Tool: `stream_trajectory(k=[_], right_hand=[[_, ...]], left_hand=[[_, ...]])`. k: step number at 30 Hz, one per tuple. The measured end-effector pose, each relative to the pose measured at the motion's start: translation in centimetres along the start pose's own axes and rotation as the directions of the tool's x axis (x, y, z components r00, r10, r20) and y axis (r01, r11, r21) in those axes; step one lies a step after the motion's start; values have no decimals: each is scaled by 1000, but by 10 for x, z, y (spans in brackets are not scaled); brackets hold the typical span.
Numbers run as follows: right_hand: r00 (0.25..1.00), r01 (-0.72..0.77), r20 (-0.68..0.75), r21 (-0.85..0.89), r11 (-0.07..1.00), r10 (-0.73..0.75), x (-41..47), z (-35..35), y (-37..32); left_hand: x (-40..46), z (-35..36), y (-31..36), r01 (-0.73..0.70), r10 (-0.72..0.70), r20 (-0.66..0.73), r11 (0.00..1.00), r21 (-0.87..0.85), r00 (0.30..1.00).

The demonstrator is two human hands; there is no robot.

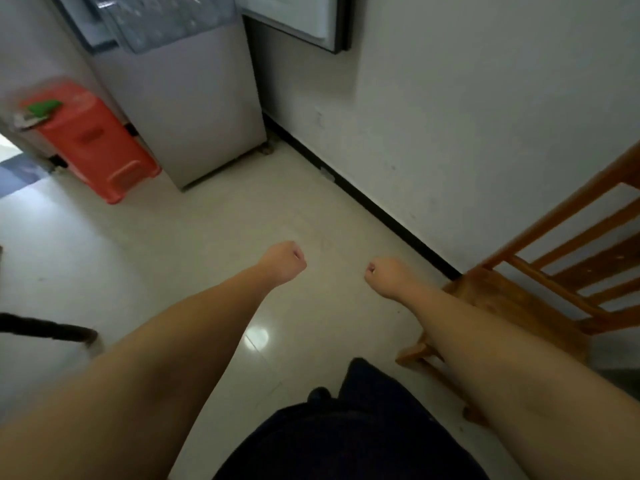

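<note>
Both my arms stretch forward over the pale tiled floor [221, 237]. My left hand [285, 263] is curled into a fist and holds nothing. My right hand [384, 275] is also a fist, empty, a short gap to the right of the left one. The two fists face each other above the floor, touching no object.
A grey fridge [194, 109] stands ahead with its door [298, 19] swung open at the top. A red plastic stool [100, 140] leans beside it at the left. A wooden chair [526, 299] stands by the white wall at the right. My dark trousers [346, 438] fill the bottom.
</note>
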State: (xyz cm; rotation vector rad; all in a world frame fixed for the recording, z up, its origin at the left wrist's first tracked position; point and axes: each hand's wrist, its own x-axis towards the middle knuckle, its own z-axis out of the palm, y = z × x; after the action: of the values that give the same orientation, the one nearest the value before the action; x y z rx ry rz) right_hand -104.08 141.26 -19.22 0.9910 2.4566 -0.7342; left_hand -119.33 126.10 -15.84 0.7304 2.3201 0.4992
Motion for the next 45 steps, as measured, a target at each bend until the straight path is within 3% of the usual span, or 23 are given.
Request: stream_trajectory(k=[12, 19, 27, 34, 45], right_hand=[[984, 178, 54, -171, 969, -171, 195, -84, -93], [976, 216, 48, -156, 964, -211, 296, -161, -154], [953, 301, 69, -131, 945, -294, 375, -196, -223], [951, 309, 54, -102, 946, -305, 455, -222, -297], [926, 344, -165, -11, 939, -341, 578, -290, -472]], left_hand=[[151, -104, -27, 152, -164, -90, 980, -125, 982], [241, -186, -16, 195, -231, -159, 957, -215, 960], [315, -239, -36, 244, -285, -143, 937, -251, 948], [398, -305, -61, 201, -238, -152, 954, -224, 959], [520, -502, -121, 46, -95, -310, 986, -160, 946]])
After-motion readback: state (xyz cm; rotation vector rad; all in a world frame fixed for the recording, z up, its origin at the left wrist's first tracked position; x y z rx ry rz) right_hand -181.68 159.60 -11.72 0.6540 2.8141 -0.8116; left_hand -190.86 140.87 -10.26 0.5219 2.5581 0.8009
